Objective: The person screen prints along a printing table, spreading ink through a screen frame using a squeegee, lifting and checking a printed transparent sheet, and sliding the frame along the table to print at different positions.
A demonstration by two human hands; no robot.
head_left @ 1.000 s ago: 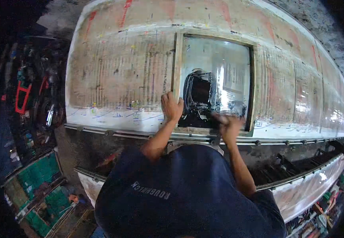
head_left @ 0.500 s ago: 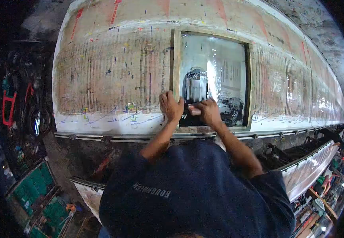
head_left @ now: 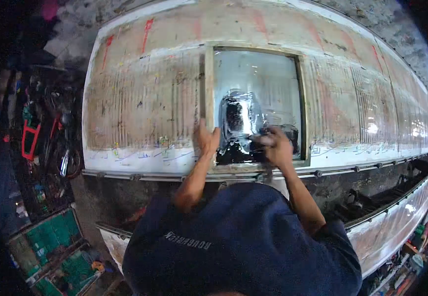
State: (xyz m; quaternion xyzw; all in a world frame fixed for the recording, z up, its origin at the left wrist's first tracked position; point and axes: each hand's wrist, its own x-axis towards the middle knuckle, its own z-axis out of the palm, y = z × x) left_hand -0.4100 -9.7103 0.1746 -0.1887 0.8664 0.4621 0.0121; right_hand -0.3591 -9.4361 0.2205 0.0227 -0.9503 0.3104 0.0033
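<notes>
A rectangular screen-printing frame (head_left: 209, 93) lies on a long, stained table (head_left: 140, 98), with pale mesh (head_left: 251, 69) stretched inside it. My left hand (head_left: 207, 140) grips the frame's left bar near its lower end, thumb on the inner side. In my right hand (head_left: 279, 148), over the lower right of the mesh, is a small squeegee (head_left: 260, 140), blurred by motion. Wet black ink (head_left: 236, 154) covers the lower mesh. A dark, glossy shape (head_left: 234, 116) shows above it, left of my right hand.
A metal rail (head_left: 130, 175) with several knobs runs along the table's near edge. Another long table (head_left: 396, 222) stands behind at the right. Green trays (head_left: 51, 241) lie at lower left, near a red frame-like object (head_left: 30, 140).
My right hand has moved rightward across the mesh with the squeegee. The patch above the ink has turned from pale to dark. My left hand stays on the frame; the whole view has shifted.
</notes>
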